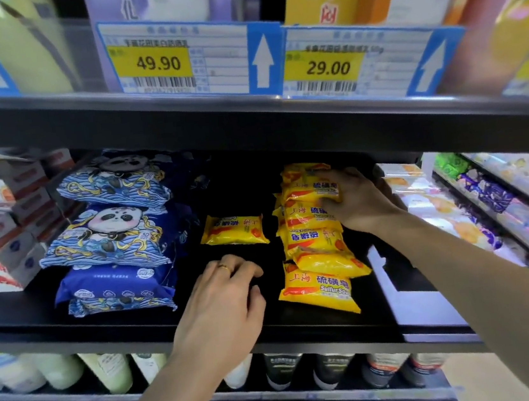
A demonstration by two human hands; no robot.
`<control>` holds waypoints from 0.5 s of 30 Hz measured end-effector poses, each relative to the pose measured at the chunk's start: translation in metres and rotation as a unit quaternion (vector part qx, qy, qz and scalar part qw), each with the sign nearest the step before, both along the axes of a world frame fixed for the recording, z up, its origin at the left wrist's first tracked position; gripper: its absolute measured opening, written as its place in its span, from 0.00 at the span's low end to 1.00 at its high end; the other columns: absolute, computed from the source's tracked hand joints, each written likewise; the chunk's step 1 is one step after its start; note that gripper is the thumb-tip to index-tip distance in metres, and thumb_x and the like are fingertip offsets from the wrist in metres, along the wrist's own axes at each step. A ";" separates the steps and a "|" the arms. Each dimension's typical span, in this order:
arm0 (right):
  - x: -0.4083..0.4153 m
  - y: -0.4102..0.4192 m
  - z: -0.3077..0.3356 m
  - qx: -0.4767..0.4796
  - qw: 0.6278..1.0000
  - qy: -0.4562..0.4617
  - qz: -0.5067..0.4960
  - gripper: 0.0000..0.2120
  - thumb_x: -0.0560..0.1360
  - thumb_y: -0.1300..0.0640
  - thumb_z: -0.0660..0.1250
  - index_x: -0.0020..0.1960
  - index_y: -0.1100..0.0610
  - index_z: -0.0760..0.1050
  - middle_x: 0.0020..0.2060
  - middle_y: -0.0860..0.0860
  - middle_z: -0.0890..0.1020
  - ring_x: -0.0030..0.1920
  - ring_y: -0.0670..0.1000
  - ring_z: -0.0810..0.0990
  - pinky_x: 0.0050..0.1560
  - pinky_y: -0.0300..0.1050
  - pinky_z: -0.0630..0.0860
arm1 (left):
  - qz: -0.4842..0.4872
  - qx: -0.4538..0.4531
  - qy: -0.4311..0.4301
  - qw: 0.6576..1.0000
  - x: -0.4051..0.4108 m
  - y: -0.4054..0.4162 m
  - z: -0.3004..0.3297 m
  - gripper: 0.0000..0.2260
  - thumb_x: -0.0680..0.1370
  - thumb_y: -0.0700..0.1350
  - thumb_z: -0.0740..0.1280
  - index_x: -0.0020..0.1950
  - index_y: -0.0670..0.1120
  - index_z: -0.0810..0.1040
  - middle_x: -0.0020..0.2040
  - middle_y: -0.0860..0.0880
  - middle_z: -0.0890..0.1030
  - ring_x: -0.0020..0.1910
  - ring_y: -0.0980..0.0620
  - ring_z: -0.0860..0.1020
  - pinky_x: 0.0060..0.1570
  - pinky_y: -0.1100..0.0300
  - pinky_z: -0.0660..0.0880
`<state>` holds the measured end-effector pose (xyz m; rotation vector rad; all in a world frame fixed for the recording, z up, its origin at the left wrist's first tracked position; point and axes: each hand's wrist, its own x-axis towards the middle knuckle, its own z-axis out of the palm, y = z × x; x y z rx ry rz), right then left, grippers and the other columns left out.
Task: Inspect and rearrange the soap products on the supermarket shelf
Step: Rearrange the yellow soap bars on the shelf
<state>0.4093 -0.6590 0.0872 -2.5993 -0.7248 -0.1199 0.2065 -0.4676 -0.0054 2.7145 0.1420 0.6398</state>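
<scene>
Head cam | R hand grips crinkly yellow soap pack, seemingly | L hand loose, empty

a leaning row of glossy yellow plastic soap packets with red and blue lettering runs front to back on the black metal shelf, each overlapping the next. one more yellow soap packet of the same kind lies flat and alone just left of the row, apart from it.
</scene>
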 end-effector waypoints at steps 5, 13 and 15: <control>0.006 0.003 -0.003 0.064 0.998 -0.003 -0.007 0.22 0.79 0.53 0.71 0.72 0.47 0.74 0.68 0.54 0.74 0.65 0.51 0.75 0.57 0.32 0.65 | 0.001 0.000 -0.003 1.000 -0.001 -0.001 0.002 0.11 0.80 0.50 0.61 0.61 0.55 0.78 0.58 0.57 0.75 0.57 0.55 0.72 0.57 0.57 0.75; -0.021 -0.007 -0.004 0.133 0.987 -0.095 -0.012 0.18 0.77 0.54 0.74 0.66 0.49 0.79 0.64 0.52 0.76 0.64 0.49 0.75 0.60 0.30 0.64 | 0.003 -0.011 -0.001 1.000 -0.002 -0.003 0.005 0.11 0.80 0.49 0.63 0.61 0.54 0.78 0.57 0.58 0.75 0.57 0.55 0.72 0.57 0.58 0.74; -0.038 -0.012 -0.005 0.168 0.981 -0.101 0.002 0.19 0.76 0.54 0.76 0.65 0.48 0.80 0.62 0.50 0.77 0.60 0.43 0.73 0.57 0.21 0.60 | 0.005 -0.022 0.001 1.000 -0.003 -0.003 0.006 0.10 0.80 0.48 0.63 0.60 0.54 0.79 0.57 0.58 0.76 0.57 0.56 0.72 0.56 0.58 0.74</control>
